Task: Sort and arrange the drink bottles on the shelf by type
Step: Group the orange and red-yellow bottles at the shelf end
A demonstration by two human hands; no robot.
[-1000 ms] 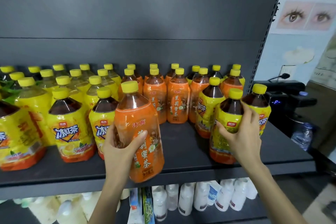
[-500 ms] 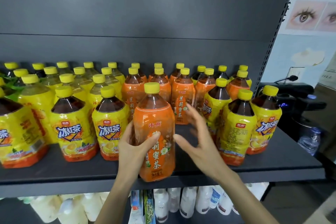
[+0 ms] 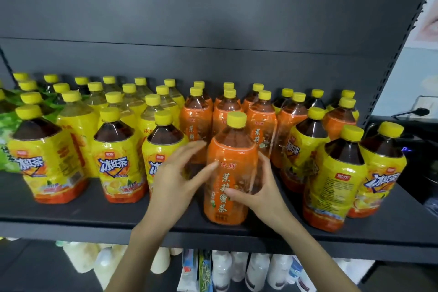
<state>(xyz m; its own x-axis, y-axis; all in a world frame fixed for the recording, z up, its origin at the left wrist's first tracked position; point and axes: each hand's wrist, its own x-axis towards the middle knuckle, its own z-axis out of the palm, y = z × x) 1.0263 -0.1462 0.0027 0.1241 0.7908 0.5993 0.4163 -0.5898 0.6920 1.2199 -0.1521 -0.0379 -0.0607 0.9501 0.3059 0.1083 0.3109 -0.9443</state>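
An orange-labelled tea bottle (image 3: pixel 231 173) with a yellow cap stands upright near the front edge of the dark shelf (image 3: pixel 94 216). My right hand (image 3: pixel 260 193) grips its right side, thumb across the label. My left hand (image 3: pixel 175 180) is at its left side with fingers spread, fingertips touching the label. Behind it stand more orange-labelled bottles (image 3: pixel 196 130). Yellow-labelled dark-tea bottles stand in front at the left (image 3: pixel 116 163) and at the right (image 3: pixel 336 185).
Pale-drink bottles with yellow labels (image 3: pixel 75 125) fill the left back rows, and green-labelled bottles (image 3: pixel 7 130) sit at the far left. White bottles (image 3: pixel 258 268) line the lower shelf. A black appliance (image 3: pixel 417 144) stands beyond the shelf's right post.
The orange bottle has shifted right along the shelf front. My right hand left the yellow bottles and took hold of it, while my left hand loosened its grip and spread its fingers.
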